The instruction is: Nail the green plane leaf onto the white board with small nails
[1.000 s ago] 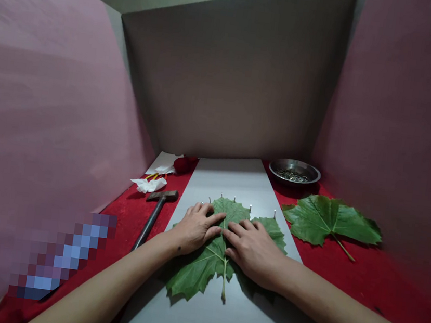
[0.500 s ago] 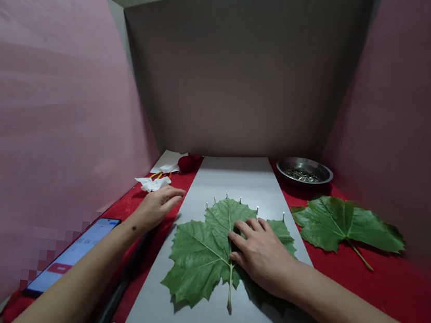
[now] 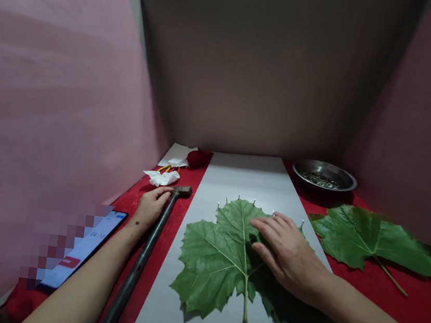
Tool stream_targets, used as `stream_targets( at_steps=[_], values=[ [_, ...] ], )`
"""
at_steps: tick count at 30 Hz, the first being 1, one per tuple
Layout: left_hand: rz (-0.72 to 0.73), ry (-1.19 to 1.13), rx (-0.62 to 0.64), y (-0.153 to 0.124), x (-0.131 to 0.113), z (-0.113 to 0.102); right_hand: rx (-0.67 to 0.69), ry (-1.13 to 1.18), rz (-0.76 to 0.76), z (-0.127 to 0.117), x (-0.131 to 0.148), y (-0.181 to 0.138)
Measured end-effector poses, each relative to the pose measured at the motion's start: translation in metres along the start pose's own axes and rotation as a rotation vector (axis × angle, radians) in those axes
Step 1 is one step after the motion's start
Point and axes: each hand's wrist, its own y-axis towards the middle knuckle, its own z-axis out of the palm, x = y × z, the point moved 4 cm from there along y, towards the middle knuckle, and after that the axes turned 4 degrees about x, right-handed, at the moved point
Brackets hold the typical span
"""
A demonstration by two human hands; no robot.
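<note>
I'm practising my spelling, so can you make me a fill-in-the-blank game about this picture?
The left hand is beside a long, dark-handled ____.
The right hand is over a big, green, jagged-edged ____.
The round, silver metal bowl stands on a surface coloured ____.

Missing words: hammer; leaf; red.

The leaf (image 3: pixel 213 263) at lower centre is green with paler, branching veining; the board (image 3: pixel 245 178) is pale grey. The cloth (image 3: pixel 423 307) at lower right is red, the hammer (image 3: pixel 143 257) at lower left blackish, the wall (image 3: pixel 58 100) at left pink.
</note>
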Motion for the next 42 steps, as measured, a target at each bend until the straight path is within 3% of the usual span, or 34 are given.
stream_targets(
  at_steps=[4, 7, 10, 15, 22, 42],
  values=[
    [-0.015, -0.004, -0.021, 0.002, 0.003, 0.001, -0.168, 0.078, 0.087, -0.012, -0.021, -0.002],
    [-0.017, -0.002, -0.019, 0.003, 0.006, 0.003, -0.210, 0.199, 0.142, -0.019, -0.031, -0.005],
    [-0.014, 0.005, -0.017, 0.003, 0.007, 0.005, -0.137, 0.296, 0.074, -0.019, -0.029, -0.006],
    [-0.005, 0.022, -0.024, 0.003, 0.009, 0.005, 0.109, 0.269, -0.134, -0.004, -0.011, -0.007],
    [0.008, 0.024, -0.024, 0.005, 0.012, 0.007, 0.335, 0.131, -0.164, 0.015, -0.009, -0.008],
    [-0.007, 0.036, -0.037, 0.004, 0.008, 0.007, 0.344, 0.231, -0.139, 0.017, -0.012, -0.008]
  ],
)
